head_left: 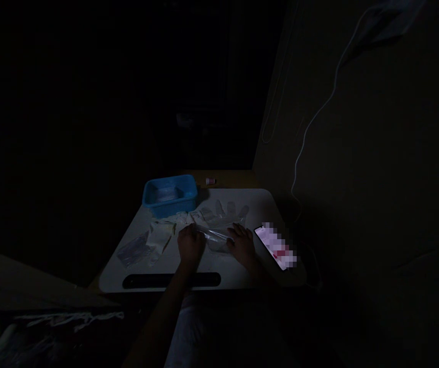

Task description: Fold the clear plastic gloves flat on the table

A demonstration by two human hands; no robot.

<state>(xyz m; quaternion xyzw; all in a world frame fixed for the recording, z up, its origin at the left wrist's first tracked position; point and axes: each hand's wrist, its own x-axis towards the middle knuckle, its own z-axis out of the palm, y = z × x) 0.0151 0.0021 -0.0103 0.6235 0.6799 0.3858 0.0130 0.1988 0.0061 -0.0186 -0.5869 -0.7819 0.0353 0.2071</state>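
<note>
Near the middle of the white lap desk [269, 204], between both hands, a clear disposable plastic glove [225, 214], lying mostly flat with its finger shapes fanned toward the far edge. Across its lower part, a shiny fold, running from one hand to the other. At the left end of that fold, the left hand [190, 245], fingers curled in tight, seemingly pinching the film; exact fingertip contact too dark to make out. At the right end, the right hand [241, 243], fingers slightly apart and a little bent, laid over the film; cannot tell if pinching it or only resting on it.

Just beyond the left hand, crumpled pale packaging [184, 218]. Farther left, a whitish sheet [160, 236] and, beside it, a thin clear plastic bag [135, 249], flat on the desk. Behind these, at the far left corner, a blue plastic basin [173, 208], upright, something pale and blurred inside. Near the right edge, a smartphone [271, 248], lying slantwise, screen lit and partly pixelated. Along the near edge, a long dark slot [146, 280]. Past the far edge, on a wooden surface [234, 179], a small pink-and-white cup [210, 181]. Down the dim right wall [376, 153], a winding white cable [304, 135].
</note>
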